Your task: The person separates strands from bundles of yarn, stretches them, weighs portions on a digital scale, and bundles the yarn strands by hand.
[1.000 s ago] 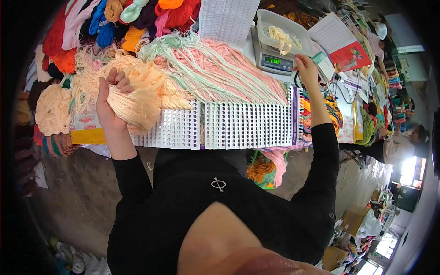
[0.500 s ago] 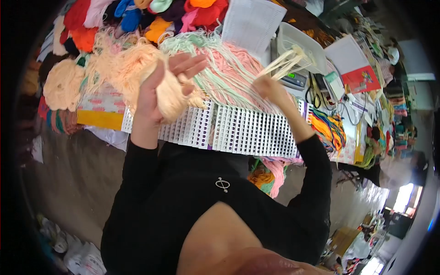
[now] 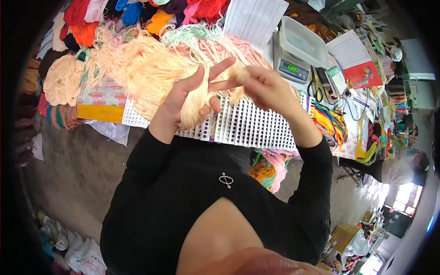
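One left hand [image 3: 187, 98], one right hand [image 3: 266, 88], one digital scale [image 3: 293, 71] towards the table's [image 3: 101, 112] far edge, one clear tub [image 3: 301, 54] upon it, one pair of scissors [image 3: 315, 84], one red-and-white booklet [image 3: 357, 72], one held peach yarn bundle [image 3: 195, 105], perforated cards [image 3: 256, 124] along the near edge, overlapped, count uncertain

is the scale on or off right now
On: the scale's display is lit, showing green digits.
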The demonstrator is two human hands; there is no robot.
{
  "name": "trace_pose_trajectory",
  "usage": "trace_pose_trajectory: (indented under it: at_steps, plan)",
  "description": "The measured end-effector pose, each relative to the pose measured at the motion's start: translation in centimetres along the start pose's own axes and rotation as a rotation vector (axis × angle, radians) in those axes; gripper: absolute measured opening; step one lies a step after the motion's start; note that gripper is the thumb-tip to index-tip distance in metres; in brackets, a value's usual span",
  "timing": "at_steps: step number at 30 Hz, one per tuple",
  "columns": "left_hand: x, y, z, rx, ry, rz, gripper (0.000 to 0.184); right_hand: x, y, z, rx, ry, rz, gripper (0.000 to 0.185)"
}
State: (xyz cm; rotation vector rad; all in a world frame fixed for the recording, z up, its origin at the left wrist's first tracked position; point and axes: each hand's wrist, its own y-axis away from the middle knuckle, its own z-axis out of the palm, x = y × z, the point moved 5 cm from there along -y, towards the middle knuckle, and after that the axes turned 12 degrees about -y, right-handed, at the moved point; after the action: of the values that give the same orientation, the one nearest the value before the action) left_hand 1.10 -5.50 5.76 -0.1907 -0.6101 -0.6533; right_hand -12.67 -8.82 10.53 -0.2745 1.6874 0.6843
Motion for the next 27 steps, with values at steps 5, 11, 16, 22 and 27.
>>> trace_pose_trajectory:
  at_steps: [5, 11, 16, 22, 27]
  plan:
    - [-0.1, -0.6, -0.1, -0.293, 0.249, 0.069, 0.056, 1.7, 0.6, 3.0, -0.218, 0.187, -0.073, 0.018]
    - [0.0, -1.6, -1.7, -0.112, -0.008, 0.19, 0.05, 0.2, 1.0, -0.2, 0.25, 0.192, -0.526, 0.016]
    - [-1.3, -2.3, -0.5, -0.037, -0.184, 0.172, 0.049, 1.5, -0.3, 2.3, 0.2, 0.253, -0.528, 0.014]
    - [-1.6, -2.1, -2.0, 0.113, -0.181, 0.181, 0.055, 1.2, -0.3, 1.8, 0.283, 0.375, -0.53, 0.009]
    - [-1.6, -2.2, -1.9, 0.153, -0.145, 0.178, 0.051, 1.9, 0.0, 0.9, 0.323, 0.326, -0.537, 0.008]
